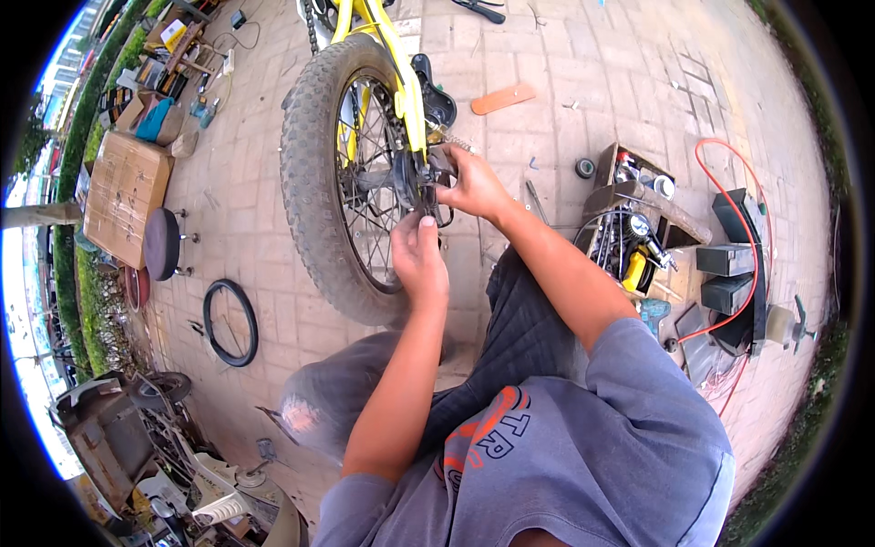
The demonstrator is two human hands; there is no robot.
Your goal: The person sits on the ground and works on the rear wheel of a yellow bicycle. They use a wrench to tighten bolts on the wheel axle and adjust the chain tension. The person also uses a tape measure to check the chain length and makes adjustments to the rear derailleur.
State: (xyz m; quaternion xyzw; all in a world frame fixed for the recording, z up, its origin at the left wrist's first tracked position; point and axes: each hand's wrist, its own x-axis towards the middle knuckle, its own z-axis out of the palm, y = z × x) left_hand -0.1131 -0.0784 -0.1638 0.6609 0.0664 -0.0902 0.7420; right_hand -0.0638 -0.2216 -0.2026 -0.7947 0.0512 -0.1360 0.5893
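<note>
Found the dark axle hardware [427,189] at the lower end of the yellow frame [410,102], just right of the knobbly tyre [306,155], partly hidden. Judged prone to fumbling: could drop or misalign a small part, owing to crowded fingertips and a tight gap. Could also pinch skin given any roll of the tyre, with both hands at the hardware and neither steadying the rubber. Saw the right hand [476,185] extended in from the right, thumb and fingers narrowed on the hardware from either side. Saw the left hand [420,255] raised from below, thumb pointing up; could not tell holding from mere touching. Noted farther out a black saddle [436,98], an orange strip [503,98], an open toolbox [676,215] to the right, and a black rubber ring [233,359] to the left.
</note>
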